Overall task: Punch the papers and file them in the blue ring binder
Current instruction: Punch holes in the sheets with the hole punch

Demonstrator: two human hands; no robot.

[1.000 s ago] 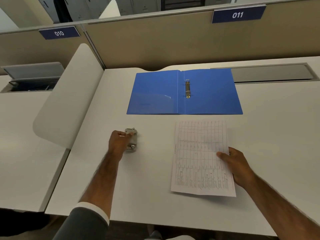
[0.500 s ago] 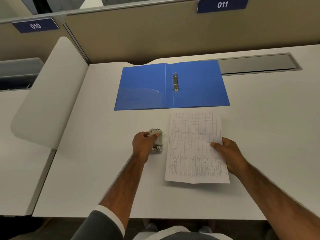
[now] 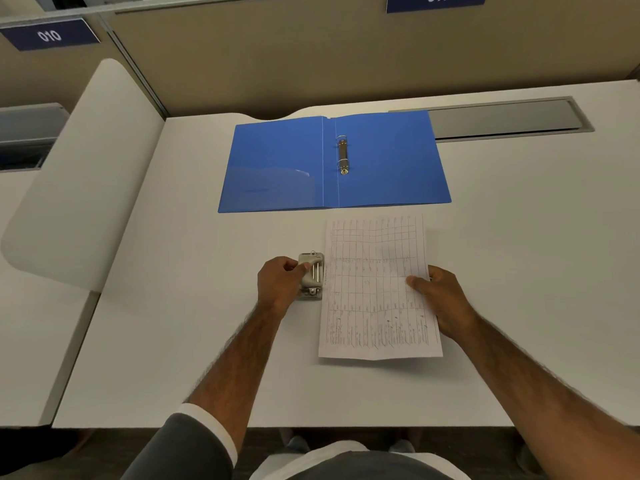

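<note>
The left hand is closed around the hole punch, fingers wrapped over its left side and thumb across the top, so the punch's slot faces right toward the sheet. The right hand pinches the printed paper at its right edge, thumb on top and fingers beneath, which looks meant to steer the sheet sideways while the punch is held steady. The paper's left edge lies right against the punch, about at its mouth; whether it has entered the slot cannot be told. Judging by this, the punching step is being set up and no holes show yet.

Both sit in the middle of the counter, nearer its front edge than its back. The blue ring binder lies open and flat toward the back edge, just beyond the top of the paper without touching it. Its ring mechanism stands on the right cover beside the spine, and the rings look closed, so they would need opening before filing.

A grey cable cover is set in the counter's back right, partly under the binder's corner. A white side divider rises along the left edge. Nothing lies between the paper and the binder.
</note>
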